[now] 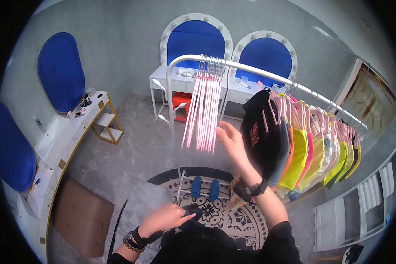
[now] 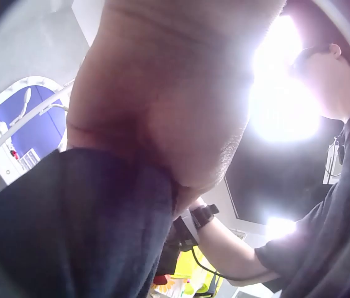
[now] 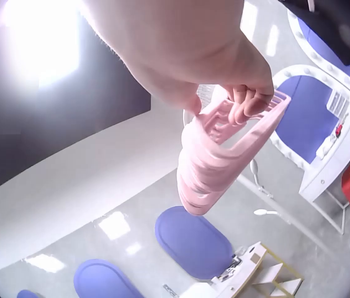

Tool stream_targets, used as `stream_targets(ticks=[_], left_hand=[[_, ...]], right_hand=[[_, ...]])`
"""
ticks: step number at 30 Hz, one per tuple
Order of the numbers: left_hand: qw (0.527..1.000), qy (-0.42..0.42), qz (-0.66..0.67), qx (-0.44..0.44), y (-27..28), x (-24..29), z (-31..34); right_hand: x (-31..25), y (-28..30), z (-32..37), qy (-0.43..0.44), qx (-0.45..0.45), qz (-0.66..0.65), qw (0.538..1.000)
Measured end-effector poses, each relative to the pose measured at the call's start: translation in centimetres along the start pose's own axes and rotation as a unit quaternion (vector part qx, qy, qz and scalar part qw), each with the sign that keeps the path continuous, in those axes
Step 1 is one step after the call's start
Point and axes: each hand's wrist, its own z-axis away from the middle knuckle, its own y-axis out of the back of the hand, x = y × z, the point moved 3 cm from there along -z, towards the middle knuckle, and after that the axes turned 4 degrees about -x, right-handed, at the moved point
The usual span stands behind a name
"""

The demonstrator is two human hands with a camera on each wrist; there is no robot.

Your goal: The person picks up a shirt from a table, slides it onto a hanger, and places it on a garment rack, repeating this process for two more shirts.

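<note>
My left hand (image 1: 169,218) is low in front of my body, holding a piece of dark navy cloth (image 2: 94,217) that fills the lower left of the left wrist view. Its exact kind does not show. My right hand (image 1: 233,143) is raised beside a bunch of pink hangers (image 1: 204,110) on the rail, fingertips right at the hangers' side. The right wrist view shows thumb and bent fingers (image 3: 249,99) apart, overlapping the hangers, with nothing visibly pinched between them.
A white clothes rack (image 1: 259,74) curves across the front. To the right hang a black top (image 1: 264,136) and several bright garments (image 1: 299,154). Below is a patterned rug (image 1: 246,220) with blue rolls (image 1: 214,189). A red stool (image 1: 180,105) stands under the white dressing table (image 1: 160,72).
</note>
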Motion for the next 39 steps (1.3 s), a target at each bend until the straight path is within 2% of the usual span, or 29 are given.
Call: stream_targets(ticks=[1, 3, 4, 8, 10, 12, 14, 15, 17, 19, 21, 22, 25, 26, 27, 29, 31, 33, 36, 39], left_hand=[[1.0, 0.005, 0.013, 0.005, -0.1, 0.2, 0.1], [0.999, 0.017, 0.034, -0.002, 0.0, 0.6, 0.3], [0.997, 0.017, 0.073, 0.016, 0.2, 1.3, 0.4], [0.986, 0.017, 0.167, 0.022, -0.5, 0.7, 0.4], [0.98, 0.053, 0.191, 0.007, -0.7, 0.0, 0.3], [0.972, 0.088, 0.217, -0.009, -1.1, -0.6, 0.1], [0.942, 0.145, 0.302, 0.027, -1.6, -1.3, -0.2], [0.942, 0.144, 0.302, 0.025, -1.9, -1.4, -0.5], [0.897, 0.16, 0.4, 0.097, -2.1, -1.8, -1.7], [0.904, 0.162, 0.387, 0.086, -2.7, -2.5, -2.6], [0.904, 0.117, 0.387, 0.137, -3.3, -3.2, -3.5], [0.906, 0.132, 0.379, 0.136, -3.3, -3.2, -4.0], [0.905, 0.141, 0.386, 0.112, -3.6, -3.4, -5.2], [0.91, 0.112, 0.376, 0.138, -3.6, -3.2, -5.6], [0.889, 0.12, 0.42, 0.136, -3.7, -2.8, -6.2], [0.903, 0.12, 0.395, 0.116, -3.0, -2.3, -7.2], [0.94, 0.091, 0.309, 0.112, -2.3, -2.5, -8.2], [0.952, 0.092, 0.277, 0.089, -1.6, -2.9, -8.8], [0.961, 0.086, 0.249, 0.089, 0.3, -2.7, -9.4], [0.965, 0.059, 0.239, 0.092, 1.6, -2.6, -9.6]], right_hand=[[0.3, 0.0, -0.5, 0.003, -0.004, -0.001, 1.0], [0.8, -0.5, -1.5, -0.051, -0.065, -0.092, 0.992], [0.8, -0.8, -1.8, -0.053, -0.04, -0.107, 0.992], [-0.3, -1.4, -2.7, -0.055, -0.065, -0.122, 0.989], [-0.7, -1.2, -2.8, -0.011, -0.018, -0.061, 0.998], [-0.3, -0.4, -2.7, -0.008, 0.006, -0.03, 0.999], [0.0, 0.9, -2.7, 0.018, 0.062, 0.008, 0.998], [-0.1, 1.2, -2.6, 0.017, 0.063, 0.008, 0.998], [-0.5, 3.1, -2.2, 0.035, 0.096, -0.001, 0.995], [-0.6, 3.8, -1.6, 0.051, 0.121, 0.0, 0.991], [-1.2, 4.5, -0.6, 0.085, 0.123, -0.007, 0.989], [-1.2, 4.9, 0.4, 0.095, 0.132, 0.0, 0.987], [0.5, 5.5, 5.8, 0.096, 0.129, -0.002, 0.987], [1.2, 5.0, 7.6, 0.095, 0.126, -0.022, 0.987], [2.7, 5.0, 8.2, 0.078, 0.113, -0.089, 0.986], [3.3, 5.7, 7.8, -0.004, 0.127, -0.185, 0.974], [4.1, 7.0, 7.4, -0.066, 0.125, -0.165, 0.976], [5.9, 7.8, 8.4, -0.049, 0.115, -0.138, 0.983], [5.4, 7.6, 13.5, -0.07, 0.101, -0.136, 0.983], [7.2, 8.2, 18.0, 0.022, 0.105, -0.017, 0.994]])
